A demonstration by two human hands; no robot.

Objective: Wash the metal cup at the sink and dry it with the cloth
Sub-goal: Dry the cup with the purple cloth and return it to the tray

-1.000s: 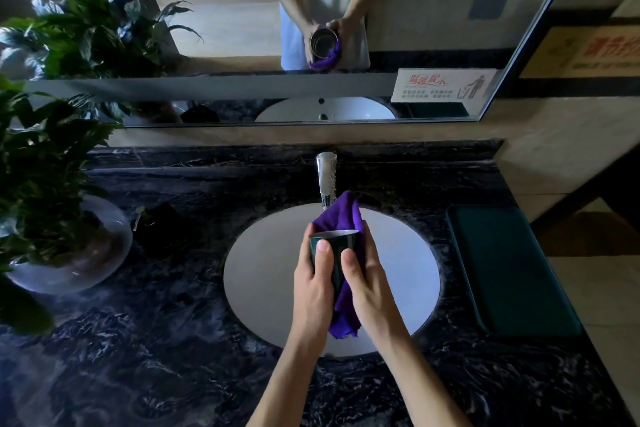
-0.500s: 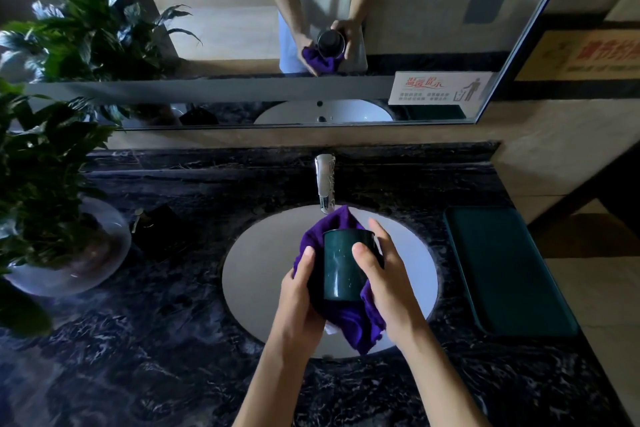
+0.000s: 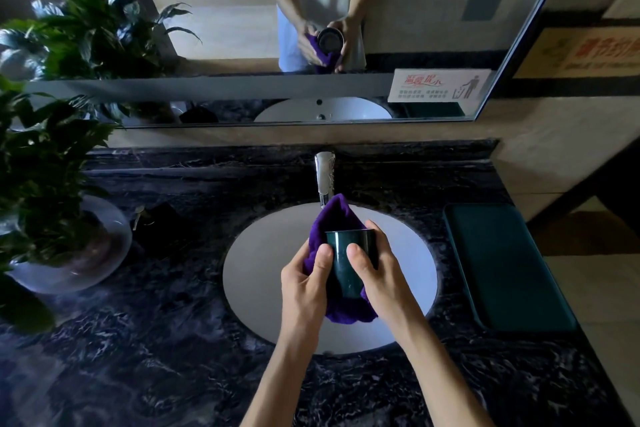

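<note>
Fingers of the right hand (image 3: 379,282) curl around the dark green metal cup (image 3: 348,262) at centre frame, above the white oval sink (image 3: 263,274). The left hand (image 3: 304,286) grips the purple cloth (image 3: 330,218) bunched against the cup. Beyond, the chrome tap (image 3: 325,177).

A dark marbled tabletop (image 3: 145,364) with white veining fills the lower frame. At the left edge a leafy green plant (image 3: 38,163) stands in a rounded glass bowl (image 3: 86,260), its leaves spreading up the left side. Just right of the bowl lies a small dark object (image 3: 159,222), too dim to identify. At the right, a dark green rectangular mat (image 3: 502,263) lies flat on the tabletop. Across the top runs a wall mirror (image 3: 225,28), with a small white notice (image 3: 438,85) bearing red characters and a litter-bin pictogram in its lower right corner.
</note>
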